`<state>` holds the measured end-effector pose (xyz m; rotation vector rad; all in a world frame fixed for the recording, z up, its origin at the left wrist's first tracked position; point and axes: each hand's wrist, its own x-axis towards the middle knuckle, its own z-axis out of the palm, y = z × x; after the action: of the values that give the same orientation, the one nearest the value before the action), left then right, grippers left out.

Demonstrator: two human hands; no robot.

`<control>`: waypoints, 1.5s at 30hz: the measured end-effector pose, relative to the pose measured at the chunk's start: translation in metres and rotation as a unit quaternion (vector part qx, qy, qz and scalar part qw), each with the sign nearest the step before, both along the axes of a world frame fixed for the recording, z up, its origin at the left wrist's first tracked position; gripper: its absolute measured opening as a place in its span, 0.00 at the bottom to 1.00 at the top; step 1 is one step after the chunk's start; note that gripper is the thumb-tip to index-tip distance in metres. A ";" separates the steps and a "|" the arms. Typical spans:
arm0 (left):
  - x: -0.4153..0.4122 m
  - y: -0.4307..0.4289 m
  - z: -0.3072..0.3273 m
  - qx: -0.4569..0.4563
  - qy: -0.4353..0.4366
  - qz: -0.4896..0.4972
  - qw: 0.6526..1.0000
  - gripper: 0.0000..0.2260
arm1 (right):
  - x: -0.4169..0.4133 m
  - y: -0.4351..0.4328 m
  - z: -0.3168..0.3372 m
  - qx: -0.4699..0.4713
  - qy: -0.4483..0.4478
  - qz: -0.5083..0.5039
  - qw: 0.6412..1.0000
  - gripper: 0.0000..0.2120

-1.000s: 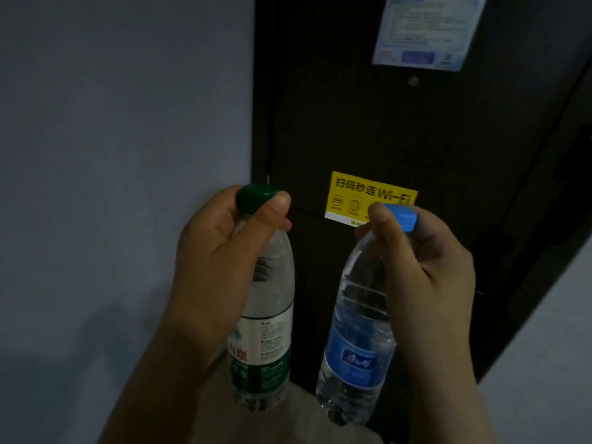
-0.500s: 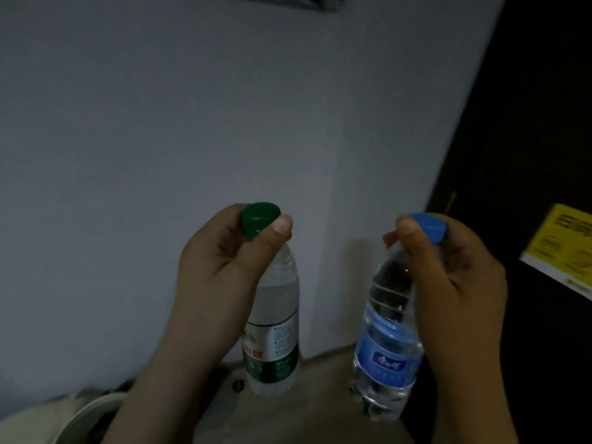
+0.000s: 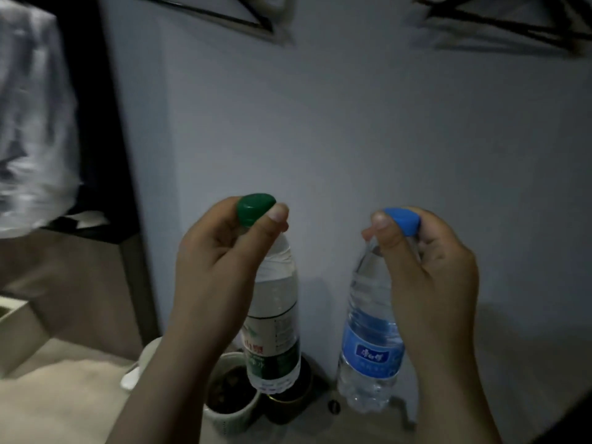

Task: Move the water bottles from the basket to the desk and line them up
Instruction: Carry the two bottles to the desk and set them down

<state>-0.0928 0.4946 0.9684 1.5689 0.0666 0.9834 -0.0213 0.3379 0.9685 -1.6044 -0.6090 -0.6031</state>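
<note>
Two bottles up at once, one in each hand! The left hand (image 3: 217,267) had the green-capped bottle (image 3: 275,315) pinched at the neck, thumb tip pressed against the side of the green cap (image 3: 254,208), the other fingers curled in behind it. Over on the other side, the right hand (image 3: 429,274) did the very same with the blue-capped bottle (image 3: 368,347): thumb on the near edge of the blue cap (image 3: 403,221), fingers curled round the far side of the neck. Both bottles hung upright, side by side and apart from each other, in front of a pale wall (image 3: 352,123). The green-capped one carried a white and green label, the other a blue label, and water showed in both. Down below lay the desk (image 3: 64,395), pale and dim. The base of the green-capped bottle sat in the view over a white cup (image 3: 234,421) with something dark inside, and a dark round container (image 3: 285,411) stood just beside that cup. The blue-capped bottle's base hung low near the desk; whether it touched, the angle did not tell. Off to the left a dark post (image 3: 105,123) ran down to the desk, with white cloth (image 3: 32,123) blurred beside it, and hangers (image 3: 224,14) showed along the top edge
</note>
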 end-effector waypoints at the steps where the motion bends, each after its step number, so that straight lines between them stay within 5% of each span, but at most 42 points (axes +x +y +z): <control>1: -0.011 0.019 0.001 0.002 -0.002 0.015 1.000 0.12 | -0.006 0.022 0.000 -0.003 -0.002 0.017 1.000 0.11; 21: -0.221 0.341 -0.009 0.017 0.030 0.334 0.942 0.10 | -0.143 0.420 -0.011 -0.006 0.020 0.350 0.937 0.16; 36: -0.224 0.540 -0.001 0.049 0.057 0.537 0.840 0.10 | -0.140 0.692 -0.015 0.040 0.058 0.540 0.839 0.13; 45: -0.221 0.643 -0.007 0.028 0.070 0.572 0.816 0.12 | -0.135 0.812 -0.023 0.010 0.057 0.591 0.805 0.13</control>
<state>-0.3136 1.1376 0.9615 1.6068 1.2154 1.7748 -0.1562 1.1503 0.9456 -0.9301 -1.3209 0.4256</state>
